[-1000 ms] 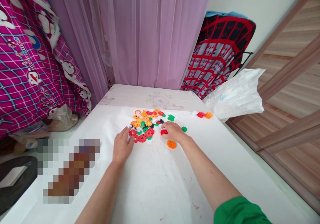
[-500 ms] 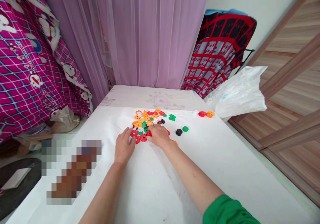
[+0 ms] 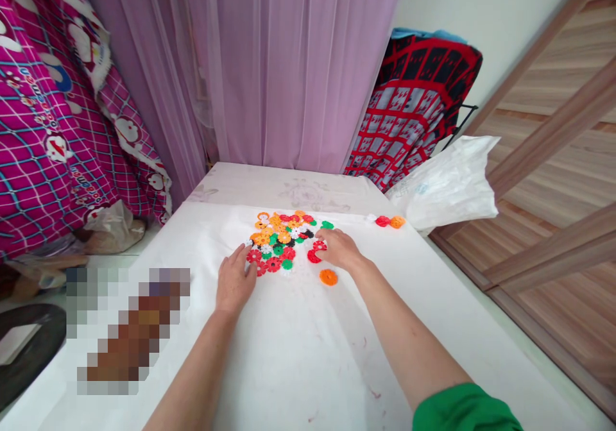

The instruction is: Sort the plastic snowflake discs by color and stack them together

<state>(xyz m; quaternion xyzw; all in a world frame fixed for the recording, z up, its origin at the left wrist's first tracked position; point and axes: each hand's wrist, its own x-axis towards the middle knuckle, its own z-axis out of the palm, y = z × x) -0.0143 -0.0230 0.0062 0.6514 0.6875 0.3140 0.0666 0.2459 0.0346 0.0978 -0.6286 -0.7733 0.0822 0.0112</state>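
Note:
A pile of flower-shaped plastic discs [image 3: 272, 233] in orange, red, green, white and black lies in the middle of the white-covered table [image 3: 283, 354]. Along the pile's left edge rests my left hand [image 3: 235, 281], its fingers loosely spread beside the red discs [image 3: 254, 256]. My right hand [image 3: 341, 250] is to the right of the pile, thumb and fingers apart around two red discs [image 3: 315, 255]; I see no firm grip. Nearer to me, below the right hand, lies an orange disc [image 3: 328, 277]. A green disc [image 3: 327, 224] shows just beyond its fingers.
At the table's far right are a white, a red and an orange disc [image 3: 397, 222], close to a white plastic bag [image 3: 447, 184]. A blurred, pixelated object [image 3: 139, 328] is on the left. Purple curtains [image 3: 283, 65] hang behind.
My right hand has moved right, off the pile's front, uncovering green and red discs there and the orange disc. It now covers where black and green discs lay. My left hand stays almost still.

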